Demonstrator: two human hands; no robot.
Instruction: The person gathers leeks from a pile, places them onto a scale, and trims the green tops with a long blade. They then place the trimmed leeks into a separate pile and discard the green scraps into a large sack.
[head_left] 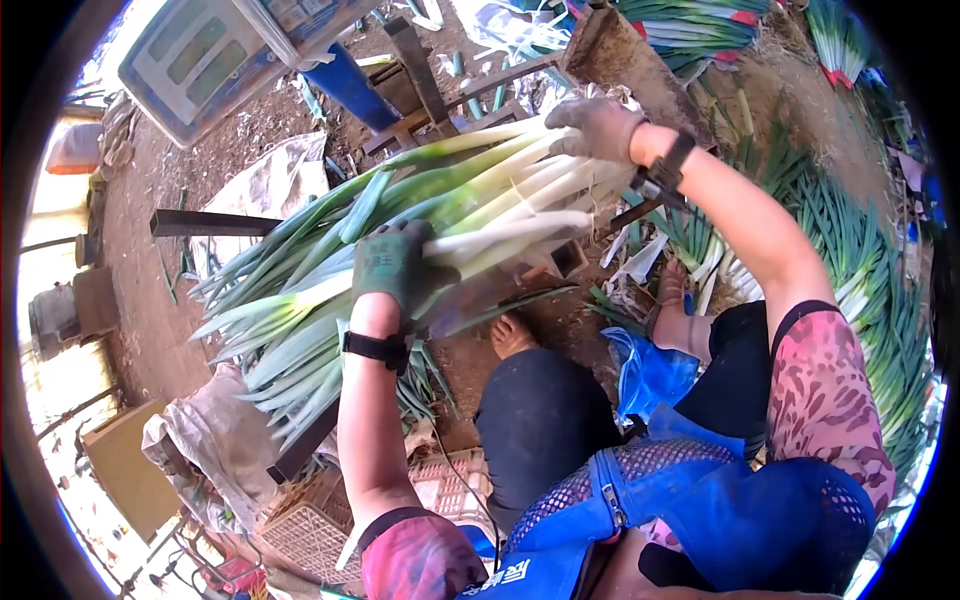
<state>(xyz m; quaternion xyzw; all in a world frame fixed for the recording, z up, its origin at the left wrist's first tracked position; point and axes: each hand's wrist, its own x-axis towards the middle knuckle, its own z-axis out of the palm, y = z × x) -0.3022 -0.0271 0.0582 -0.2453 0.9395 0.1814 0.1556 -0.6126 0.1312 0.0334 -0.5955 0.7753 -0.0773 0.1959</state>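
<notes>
A large heap of long green onions [470, 185] lies across a metal frame in front of me, green leaves to the left and white ends to the right. My left hand [388, 262], in a dark green glove, is closed round stalks near the middle of the heap; one thick white stalk sticks out to its right. Over the white ends at the upper right is my right hand [598, 128], in a grey glove, its fingers curled onto the end of a stalk. The undersides of both hands are hidden.
A blue bin [350, 85] and a clear plastic tub [205, 60] stand beyond the frame. More green onions [850, 240] are piled along the right. Pink crates [310, 540] sit at lower left, beside a draped cloth [215, 430]. A blue plastic bag [650, 370] lies by my feet.
</notes>
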